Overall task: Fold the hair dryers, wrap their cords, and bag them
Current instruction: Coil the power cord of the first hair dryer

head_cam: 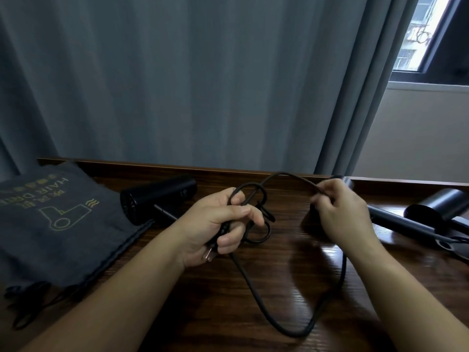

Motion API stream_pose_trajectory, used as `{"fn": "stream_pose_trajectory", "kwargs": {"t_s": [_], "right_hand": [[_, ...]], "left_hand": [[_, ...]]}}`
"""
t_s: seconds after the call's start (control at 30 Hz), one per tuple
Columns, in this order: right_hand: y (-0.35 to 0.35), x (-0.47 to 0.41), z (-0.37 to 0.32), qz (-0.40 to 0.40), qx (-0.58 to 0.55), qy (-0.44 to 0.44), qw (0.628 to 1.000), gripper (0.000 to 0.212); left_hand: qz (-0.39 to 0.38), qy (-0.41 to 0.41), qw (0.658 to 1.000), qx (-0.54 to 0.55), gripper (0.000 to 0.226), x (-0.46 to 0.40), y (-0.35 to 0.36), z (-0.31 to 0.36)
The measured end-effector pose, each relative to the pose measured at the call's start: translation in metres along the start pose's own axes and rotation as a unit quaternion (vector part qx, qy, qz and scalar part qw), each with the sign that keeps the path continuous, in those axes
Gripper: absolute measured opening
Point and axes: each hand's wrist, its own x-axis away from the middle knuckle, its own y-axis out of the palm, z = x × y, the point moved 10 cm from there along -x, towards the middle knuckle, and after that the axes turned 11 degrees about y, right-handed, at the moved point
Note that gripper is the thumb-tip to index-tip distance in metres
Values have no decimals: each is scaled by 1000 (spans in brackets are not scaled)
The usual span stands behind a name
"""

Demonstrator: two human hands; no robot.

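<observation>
My left hand grips several coiled loops of a black cord, with the metal plug prongs sticking out below its fingers. My right hand pinches the same cord where it arcs up between the hands. A long slack loop of the cord hangs down over the table toward me. A black hair dryer lies on the table behind my left hand. Another black hair dryer lies at the right edge, partly cut off. Dark grey drawstring bags printed with a gold dryer logo lie at the left.
The dark glossy wooden table has a raised back edge against a grey curtain. A window shows at the upper right. More black cord and a dryer handle lie at the right.
</observation>
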Motion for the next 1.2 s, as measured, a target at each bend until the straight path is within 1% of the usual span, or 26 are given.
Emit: {"fn": "stream_pose_trajectory", "kwargs": {"t_s": [0.07,0.1,0.13,0.17,0.2,0.23,0.27,0.3,0.37,0.4,0.47,0.53,0.57,0.63,0.7,0.73,0.8,0.87,0.93,1.07,1.2], "right_hand": [[10,18,-31,-23,57,-140,988,60],[17,29,-44,-49,69,-207,975,72],[26,38,-53,-90,68,-258,959,77],[35,48,-59,-134,64,-292,945,75],[43,54,-60,-169,57,-316,932,67],[48,58,-60,-182,56,-334,923,54],[46,58,-61,-173,57,-345,921,40],[41,54,-61,-151,55,-342,926,29],[23,38,-55,-94,30,-292,951,18],[12,29,-48,-57,19,-249,967,18],[-2,17,-33,5,27,-168,985,22],[2,17,-26,9,43,-122,992,26],[5,17,-24,6,29,-108,994,26],[-1,14,-19,8,-59,-66,996,24],[-15,7,-8,25,-152,-5,988,21],[-20,4,-4,30,-162,16,986,20],[-17,3,-3,15,-111,23,993,22],[-6,7,-7,-14,-59,12,998,26],[2,8,-8,-25,-6,0,1000,30],[10,5,-1,-53,57,10,997,35],[26,9,3,-101,136,1,986,33]], "left_hand": [[-27,-23,999,1,24,2,5,-5],[-50,-40,998,6,24,4,10,-9],[-75,-57,996,8,23,6,16,-13],[-95,-71,993,9,22,8,20,-17],[-107,-78,991,5,20,9,23,-20],[-105,-78,991,-4,17,9,23,-20],[-94,-70,993,-19,11,9,22,-19],[-75,-61,995,-33,8,7,20,-15],[-15,-38,998,-41,26,2,11,-9],[27,-20,999,-38,29,0,4,-5],[103,24,992,-63,26,-3,-10,4],[139,53,984,-101,23,-4,-16,8],[147,58,981,-114,20,-4,-18,7],[167,68,971,-155,27,-4,-27,9],[210,88,956,-187,35,-1,-41,19],[231,103,950,-184,37,1,-47,25],[254,137,945,-153,40,3,-52,33],[246,167,948,-117,39,3,-46,39],[238,187,950,-72,37,2,-43,42],[239,200,950,31,31,1,-46,43],[219,199,953,57,27,2,-40,44]]}}
